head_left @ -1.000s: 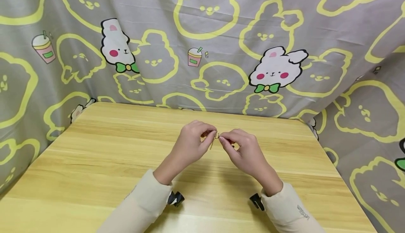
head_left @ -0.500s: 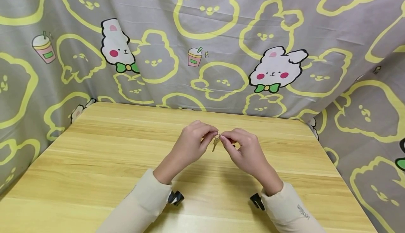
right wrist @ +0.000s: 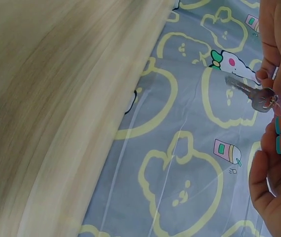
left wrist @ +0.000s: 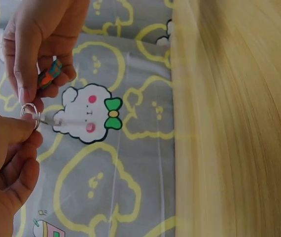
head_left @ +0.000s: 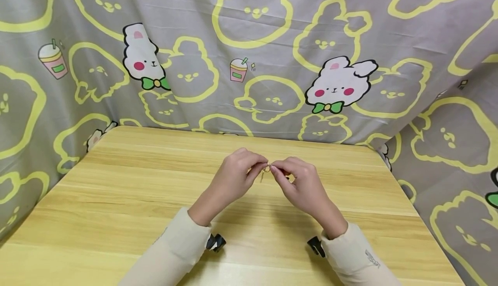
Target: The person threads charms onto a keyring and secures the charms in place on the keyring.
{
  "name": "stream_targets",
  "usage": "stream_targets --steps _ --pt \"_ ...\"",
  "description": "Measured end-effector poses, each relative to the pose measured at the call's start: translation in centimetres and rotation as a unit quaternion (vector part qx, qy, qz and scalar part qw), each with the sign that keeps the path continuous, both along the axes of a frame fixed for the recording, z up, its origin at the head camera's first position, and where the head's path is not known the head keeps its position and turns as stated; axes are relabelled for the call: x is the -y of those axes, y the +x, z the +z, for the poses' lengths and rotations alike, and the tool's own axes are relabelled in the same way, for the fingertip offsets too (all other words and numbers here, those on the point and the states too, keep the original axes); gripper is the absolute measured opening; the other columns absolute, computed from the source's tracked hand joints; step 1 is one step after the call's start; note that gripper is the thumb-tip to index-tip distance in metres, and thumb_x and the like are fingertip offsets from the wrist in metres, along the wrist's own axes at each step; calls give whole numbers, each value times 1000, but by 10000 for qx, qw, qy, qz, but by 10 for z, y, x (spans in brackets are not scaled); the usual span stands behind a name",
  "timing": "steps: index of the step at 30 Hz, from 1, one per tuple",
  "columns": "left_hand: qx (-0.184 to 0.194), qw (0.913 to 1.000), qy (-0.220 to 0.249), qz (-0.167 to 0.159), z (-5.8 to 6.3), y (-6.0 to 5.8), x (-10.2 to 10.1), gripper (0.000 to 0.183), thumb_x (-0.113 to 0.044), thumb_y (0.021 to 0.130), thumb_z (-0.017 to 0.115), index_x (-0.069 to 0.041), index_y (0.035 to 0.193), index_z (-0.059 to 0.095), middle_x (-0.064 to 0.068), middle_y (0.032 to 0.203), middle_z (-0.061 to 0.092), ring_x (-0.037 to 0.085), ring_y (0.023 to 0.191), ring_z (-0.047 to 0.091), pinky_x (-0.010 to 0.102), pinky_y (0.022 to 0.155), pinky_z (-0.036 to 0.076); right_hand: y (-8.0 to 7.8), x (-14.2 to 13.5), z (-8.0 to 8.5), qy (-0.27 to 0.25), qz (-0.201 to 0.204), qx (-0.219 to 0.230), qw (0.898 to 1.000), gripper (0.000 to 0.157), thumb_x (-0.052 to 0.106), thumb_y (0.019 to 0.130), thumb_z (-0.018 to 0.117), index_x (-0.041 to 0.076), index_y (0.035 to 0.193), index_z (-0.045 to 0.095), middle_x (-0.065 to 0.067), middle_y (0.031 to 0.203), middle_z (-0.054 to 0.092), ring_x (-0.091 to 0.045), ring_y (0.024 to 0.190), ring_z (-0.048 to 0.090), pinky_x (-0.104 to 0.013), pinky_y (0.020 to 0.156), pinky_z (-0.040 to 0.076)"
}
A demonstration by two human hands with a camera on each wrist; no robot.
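Close together above the table, my left hand (head_left: 235, 174) and right hand (head_left: 301, 182) pinch a small metal key ring (left wrist: 38, 116) from either side, between thumb and fingertips. A single key (right wrist: 253, 95) hangs from the ring; its toothed blade shows in the right wrist view, and in the head view it dangles below the fingertips. An orange and teal charm (left wrist: 51, 75) lies by the curled fingers of my right hand, mostly hidden in the head view. Part of the ring is covered by the left thumb.
A light wood-grain table (head_left: 128, 191) spreads beneath both hands. Behind it and along its sides hangs a grey curtain (head_left: 218, 27) printed with yellow outlines and white rabbits. Black wrist mounts (head_left: 216, 243) stick out at the cream sleeve cuffs.
The key has turned on the ring, showing its flat side half a second ago and looking thin again now. Both hands stay nearly in place, with only slight fingertip shifts.
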State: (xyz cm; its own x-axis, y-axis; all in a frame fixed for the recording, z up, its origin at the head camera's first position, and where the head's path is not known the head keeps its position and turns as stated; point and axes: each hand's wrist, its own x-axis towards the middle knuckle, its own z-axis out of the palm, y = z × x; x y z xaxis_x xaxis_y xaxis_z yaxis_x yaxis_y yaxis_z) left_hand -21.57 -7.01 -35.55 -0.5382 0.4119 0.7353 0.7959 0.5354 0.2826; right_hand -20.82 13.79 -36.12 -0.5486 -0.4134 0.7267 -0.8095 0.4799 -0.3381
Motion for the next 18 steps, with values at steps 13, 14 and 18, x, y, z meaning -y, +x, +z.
stream_targets --steps 13,14,18 --pt "36 9999 93 -61 -1 1 0 5 -6 95 74 -8 98 77 -2 89 75 13 74 59 21 63 48 1 -1 0 53 -149 124 9998 8 3 95 72 8 100 77 5 84 69 -6 71 57 -25 60 51" --pt "54 9999 102 -49 0 1 0 4 -6 95 73 -8 98 76 -2 89 75 12 73 58 21 63 48 0 -1 1 46 -170 122 9998 8 4 95 72 8 100 77 5 85 69 -6 72 58 -25 61 51" --pt "83 9998 178 0 1 2 0 4 -5 95 72 -7 97 76 -2 87 73 11 74 59 20 64 50 -1 -1 1 63 -196 75 9998 8 3 94 73 8 100 76 4 85 69 -7 73 59 -27 61 53"
